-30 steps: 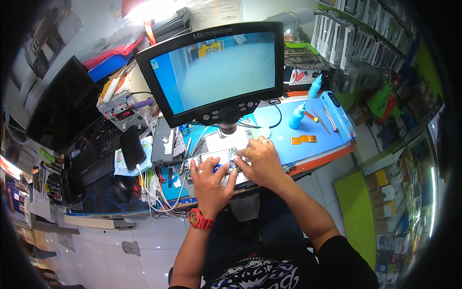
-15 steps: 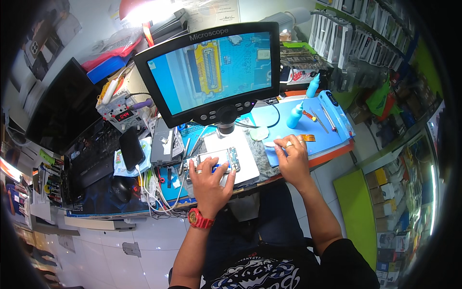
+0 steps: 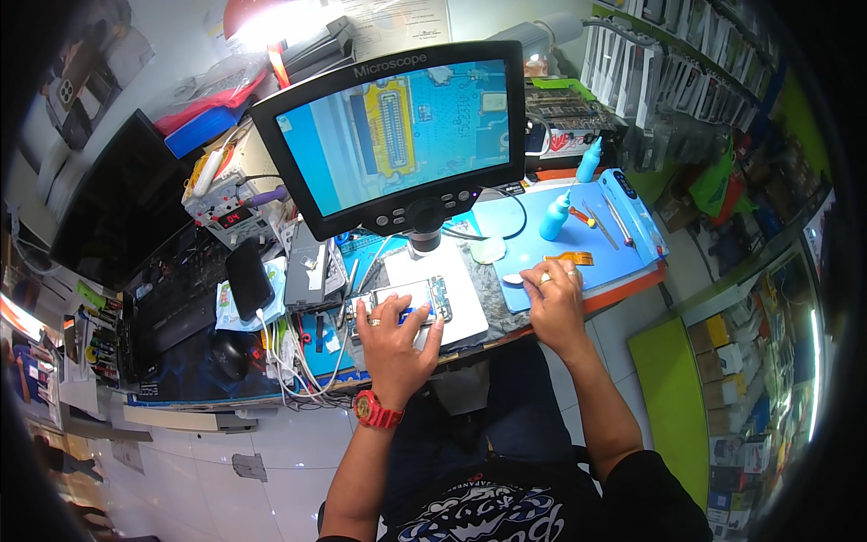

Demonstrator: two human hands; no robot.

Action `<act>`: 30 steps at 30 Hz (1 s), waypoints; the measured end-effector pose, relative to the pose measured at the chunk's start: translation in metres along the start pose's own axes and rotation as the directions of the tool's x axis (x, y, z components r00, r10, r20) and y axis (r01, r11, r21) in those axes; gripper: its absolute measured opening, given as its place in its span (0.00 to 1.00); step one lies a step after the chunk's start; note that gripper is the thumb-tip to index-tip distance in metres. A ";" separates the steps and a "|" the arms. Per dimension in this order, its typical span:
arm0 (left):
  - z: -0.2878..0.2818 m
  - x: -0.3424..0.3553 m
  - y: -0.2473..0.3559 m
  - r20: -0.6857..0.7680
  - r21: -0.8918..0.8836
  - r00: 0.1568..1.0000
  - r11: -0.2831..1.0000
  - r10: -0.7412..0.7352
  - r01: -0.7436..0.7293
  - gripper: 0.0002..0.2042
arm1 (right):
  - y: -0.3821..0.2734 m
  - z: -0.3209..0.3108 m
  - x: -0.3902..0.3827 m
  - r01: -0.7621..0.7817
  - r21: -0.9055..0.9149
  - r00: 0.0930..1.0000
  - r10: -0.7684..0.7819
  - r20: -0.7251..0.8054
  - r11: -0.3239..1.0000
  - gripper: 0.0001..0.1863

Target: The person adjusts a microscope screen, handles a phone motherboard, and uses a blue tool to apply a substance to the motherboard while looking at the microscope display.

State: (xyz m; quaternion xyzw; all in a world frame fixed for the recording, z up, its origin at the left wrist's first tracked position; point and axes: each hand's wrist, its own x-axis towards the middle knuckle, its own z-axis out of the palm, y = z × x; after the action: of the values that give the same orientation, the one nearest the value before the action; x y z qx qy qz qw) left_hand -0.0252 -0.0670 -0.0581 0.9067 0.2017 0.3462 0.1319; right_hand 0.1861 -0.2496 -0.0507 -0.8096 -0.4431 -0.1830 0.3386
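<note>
My left hand (image 3: 395, 334) rests with fingers spread on an opened phone with exposed board (image 3: 437, 294), which lies on a white pad (image 3: 465, 321) under the microscope lens (image 3: 423, 242). My right hand (image 3: 551, 294) is closed above the blue mat (image 3: 605, 285), pinching a small white oval object (image 3: 513, 278), too small to identify. An orange flex cable (image 3: 578, 258) lies just beyond it. The microscope's screen (image 3: 397, 131) shows an enlarged yellow-framed connector on a board.
Two blue bottles (image 3: 553, 219), tools (image 3: 610, 233) and a pale green round item (image 3: 488, 249) are on the right. At left are a dark phone (image 3: 248, 280), cables, a power supply (image 3: 224, 208), mouse (image 3: 229, 355) and monitor (image 3: 113, 194). Shelves of packaged goods (image 3: 632, 63) line the right.
My right hand has moved from the phone rightward over the blue mat, now with a white object. The blurry screen image has become clear. My left hand stays on the phone.
</note>
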 end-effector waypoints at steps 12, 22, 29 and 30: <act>0.001 -0.001 0.002 0.000 -0.030 1.000 1.000 0.002 -0.002 0.15 | 0.008 0.009 -0.005 0.079 -0.119 0.993 -0.089 -0.077 0.990 0.18; 0.003 -0.005 -0.002 -0.073 -0.081 0.997 0.996 0.024 -0.029 0.21 | 0.027 0.014 -0.020 0.099 -0.097 0.983 -0.112 -0.147 0.990 0.16; -0.063 -0.018 0.001 -0.266 -0.235 0.962 0.965 0.053 -0.118 0.19 | 0.033 0.021 -0.022 0.103 -0.076 0.979 -0.114 -0.167 0.992 0.15; -0.076 -0.020 -0.008 -0.272 -0.230 0.961 0.967 0.049 -0.114 0.19 | 0.036 0.022 -0.023 0.105 -0.080 0.978 -0.117 -0.171 0.991 0.15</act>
State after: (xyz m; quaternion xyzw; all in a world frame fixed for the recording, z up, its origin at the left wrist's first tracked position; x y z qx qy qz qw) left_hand -0.0928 -0.0609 -0.0171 0.8371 0.1356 0.4911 0.1994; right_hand 0.2035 -0.2611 -0.0937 -0.7757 -0.4495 -0.2876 0.3369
